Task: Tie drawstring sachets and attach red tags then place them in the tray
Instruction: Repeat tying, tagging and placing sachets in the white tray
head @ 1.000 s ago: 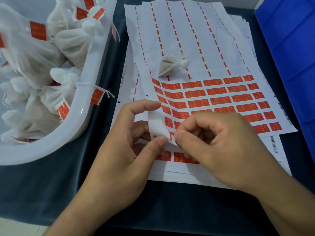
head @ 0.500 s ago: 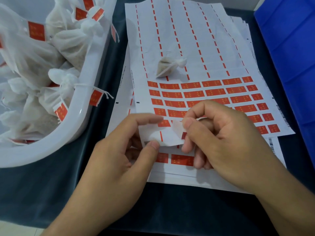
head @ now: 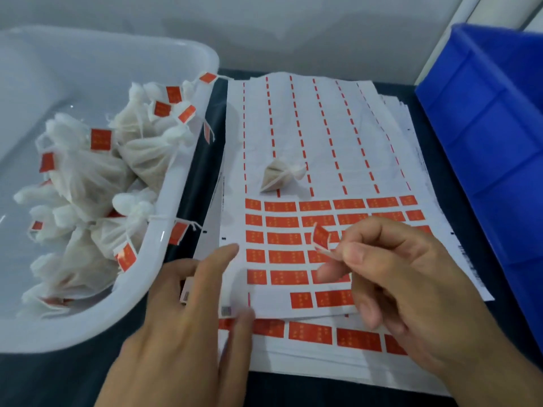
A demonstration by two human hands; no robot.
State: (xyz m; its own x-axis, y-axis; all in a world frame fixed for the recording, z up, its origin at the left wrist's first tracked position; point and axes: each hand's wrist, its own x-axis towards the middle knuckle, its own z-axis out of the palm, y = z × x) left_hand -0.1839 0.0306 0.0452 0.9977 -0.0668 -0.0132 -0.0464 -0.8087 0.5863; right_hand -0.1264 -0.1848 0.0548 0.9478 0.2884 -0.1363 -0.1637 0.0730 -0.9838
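Sachet (head: 281, 175) lies on the sticker sheet (head: 323, 136), well beyond both hands. Right hand (head: 411, 289) pinches a peeled red tag (head: 321, 237); left hand (head: 188, 327) presses flat, fingers spread, on the sheet's corner.

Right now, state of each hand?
Left hand: open, fingers flat on the sticker sheet.
Right hand: pinching a peeled red tag.

Glossy white plastic tray (head: 188, 171); gauzy cloth sachet (head: 279, 177); matt paper sheets (head: 338, 136).
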